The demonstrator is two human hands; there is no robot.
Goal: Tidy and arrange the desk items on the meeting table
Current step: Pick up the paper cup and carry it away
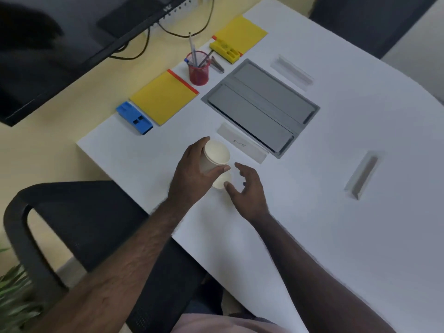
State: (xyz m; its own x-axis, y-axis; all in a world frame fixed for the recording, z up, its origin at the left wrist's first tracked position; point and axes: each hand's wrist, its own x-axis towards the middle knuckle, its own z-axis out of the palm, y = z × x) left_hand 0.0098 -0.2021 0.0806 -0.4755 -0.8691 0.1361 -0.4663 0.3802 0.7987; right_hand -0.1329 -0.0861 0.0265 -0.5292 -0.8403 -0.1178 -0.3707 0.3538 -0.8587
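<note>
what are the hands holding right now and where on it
The left hand grips a white paper cup round its side wall, thumb near the rim. The right hand holds nothing, open beside a second cup.

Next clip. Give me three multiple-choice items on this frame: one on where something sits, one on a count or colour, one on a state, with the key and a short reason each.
1. Where is the blue holder?
A. Beside the near yellow notepad
B. Inside the red pen cup
C. On the chair

2. How many yellow notepads lie on the table?
A. One
B. Two
C. Four

3. What is the left hand doing?
A. Resting flat on the table
B. Holding a pen
C. Gripping a paper cup

Key: 1 A, it lies just left of that pad. 2 B, the second pad lies near the far edge. 3 C, its fingers curl round the tilted cup while the right hand is open beside a second cup.
</note>
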